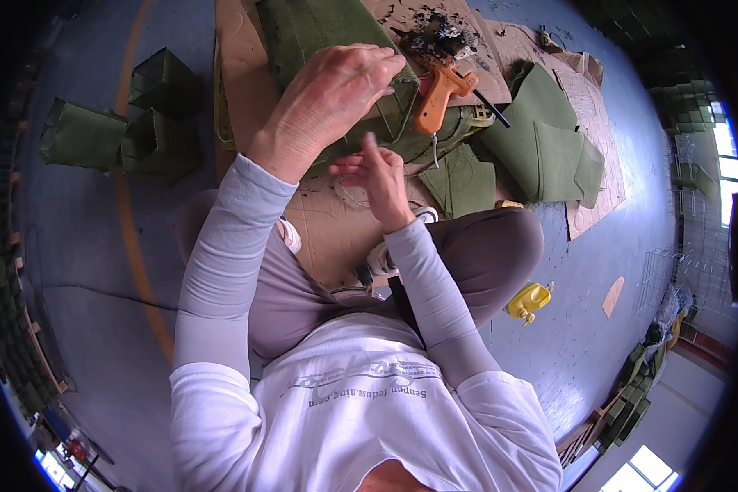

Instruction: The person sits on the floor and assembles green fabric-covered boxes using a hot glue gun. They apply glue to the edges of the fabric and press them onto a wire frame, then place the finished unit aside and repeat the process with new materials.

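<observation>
Green fabric pouch point(328, 49) sits on the cardboard sheet point(246, 74) on the floor at 12 o'clock of the person, left hand point(328, 98) pressed down on its edge in a closed grip, right hand point(377, 176) just below it at 6 o'clock with fingers pinched narrow, on what I can't tell, maybe a thin thread. Risk as I read it: the orange glue gun point(439, 94) lies touching the pouch at 3 o'clock, so a hot tip or drip could catch a finger or mark the fabric. Packages: folded green pieces point(549, 139) at 3 o'clock, open green pouches point(131, 131) at 9 o'clock, yellow container point(529, 299) on the floor at 5 o'clock, no labels legible.
</observation>
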Demonstrator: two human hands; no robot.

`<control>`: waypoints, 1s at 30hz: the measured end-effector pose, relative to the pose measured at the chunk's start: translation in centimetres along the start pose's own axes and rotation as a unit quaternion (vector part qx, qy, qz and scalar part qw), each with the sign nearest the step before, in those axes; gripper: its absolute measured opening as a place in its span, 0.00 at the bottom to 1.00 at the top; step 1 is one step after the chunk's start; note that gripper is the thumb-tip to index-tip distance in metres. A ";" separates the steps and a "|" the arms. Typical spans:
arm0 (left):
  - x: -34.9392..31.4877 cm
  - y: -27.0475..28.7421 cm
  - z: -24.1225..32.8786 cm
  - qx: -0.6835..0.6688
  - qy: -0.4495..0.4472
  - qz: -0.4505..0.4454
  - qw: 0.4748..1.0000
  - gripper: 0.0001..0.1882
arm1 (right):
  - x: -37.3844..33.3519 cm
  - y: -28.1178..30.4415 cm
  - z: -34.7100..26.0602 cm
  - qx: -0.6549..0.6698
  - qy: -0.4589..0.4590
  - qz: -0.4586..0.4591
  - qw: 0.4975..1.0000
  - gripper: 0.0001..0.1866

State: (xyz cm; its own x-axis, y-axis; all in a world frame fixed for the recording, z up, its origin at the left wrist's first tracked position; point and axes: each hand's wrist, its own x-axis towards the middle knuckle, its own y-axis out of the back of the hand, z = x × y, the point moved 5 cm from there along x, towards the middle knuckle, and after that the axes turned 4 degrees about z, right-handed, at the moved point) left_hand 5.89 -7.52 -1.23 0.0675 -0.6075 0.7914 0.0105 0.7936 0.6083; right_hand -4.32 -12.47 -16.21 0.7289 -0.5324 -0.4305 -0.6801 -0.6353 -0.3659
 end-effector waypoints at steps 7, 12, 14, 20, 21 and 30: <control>0.4 1.1 -0.5 -0.033 0.065 -0.055 0.996 0.21 | 0.4 10.3 -4.4 -0.208 0.356 0.239 0.879 0.09; 1.0 2.5 -1.3 -0.040 0.099 -0.073 0.992 0.20 | 4.3 8.9 -7.7 -0.389 0.316 0.265 0.824 0.22; 1.7 2.8 -1.6 -0.043 0.134 -0.104 0.985 0.19 | 7.0 9.3 -8.8 -0.465 0.322 0.269 0.780 0.29; 1.4 3.2 -2.1 -0.059 0.131 -0.078 0.987 0.19 | 13.0 11.1 -9.7 -0.516 0.178 0.244 0.801 0.25; 1.3 3.0 -2.1 -0.064 0.128 -0.073 0.987 0.19 | 13.5 11.2 -9.4 -0.279 0.144 0.157 0.936 0.18; 2.1 3.4 -2.3 -0.068 0.132 -0.062 0.987 0.19 | 18.0 10.6 -10.0 -0.153 0.155 0.129 0.967 0.14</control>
State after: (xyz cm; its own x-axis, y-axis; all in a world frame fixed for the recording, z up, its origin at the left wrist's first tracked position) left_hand 8.32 -5.99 2.33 0.3155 -0.6847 0.6570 0.1679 0.7217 0.6715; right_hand 2.33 -34.38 -19.61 0.5593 -0.8070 -0.1896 -0.8215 -0.5702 0.0032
